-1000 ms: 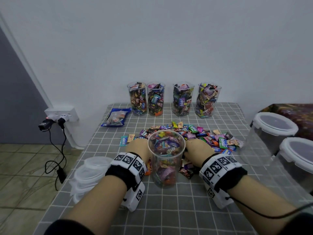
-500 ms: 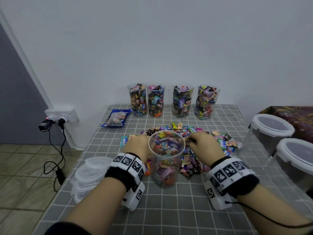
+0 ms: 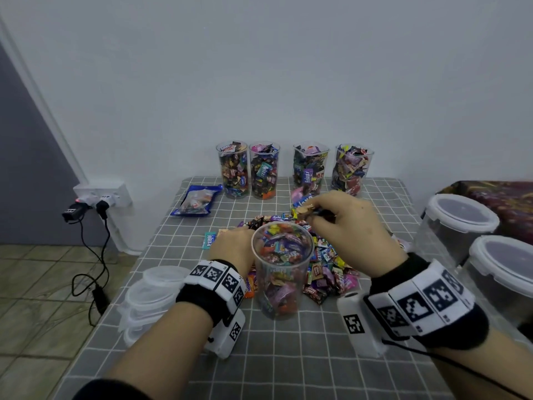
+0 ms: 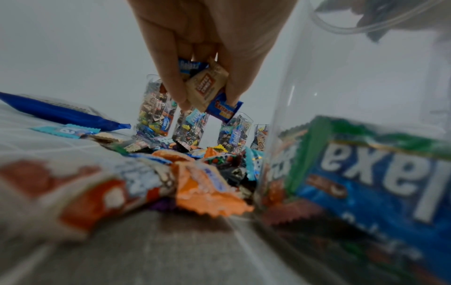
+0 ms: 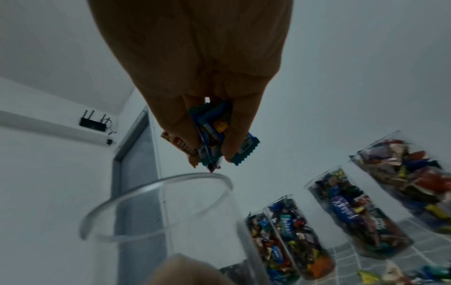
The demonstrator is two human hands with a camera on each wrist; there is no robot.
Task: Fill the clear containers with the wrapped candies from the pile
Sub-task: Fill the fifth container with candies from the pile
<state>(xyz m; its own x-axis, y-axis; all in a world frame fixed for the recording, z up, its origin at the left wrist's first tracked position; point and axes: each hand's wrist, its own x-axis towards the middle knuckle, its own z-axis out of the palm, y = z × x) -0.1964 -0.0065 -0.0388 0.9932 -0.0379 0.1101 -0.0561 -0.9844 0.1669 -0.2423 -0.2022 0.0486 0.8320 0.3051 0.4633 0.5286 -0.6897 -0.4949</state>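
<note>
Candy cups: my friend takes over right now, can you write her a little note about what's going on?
Right hand pinches a few wrapped candies, raised over the near cup.
Left hand pinches candies too, low beside that cup, over the pile.
Done: four cups at the back are full; the near cup is well filled.
Left: drop both handfuls in, then keep filling from the pile.

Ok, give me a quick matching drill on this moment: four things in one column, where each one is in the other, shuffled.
Things:
1. right hand
2. left hand
3. blue bag
4. stack of lids

Places:
A. near left table edge
B. raised by the near cup's rim, pinching candies
C. lying left of the four filled cups
D. low, left of the near cup, pinching candies

Pairs: 1-B, 2-D, 3-C, 4-A
</note>
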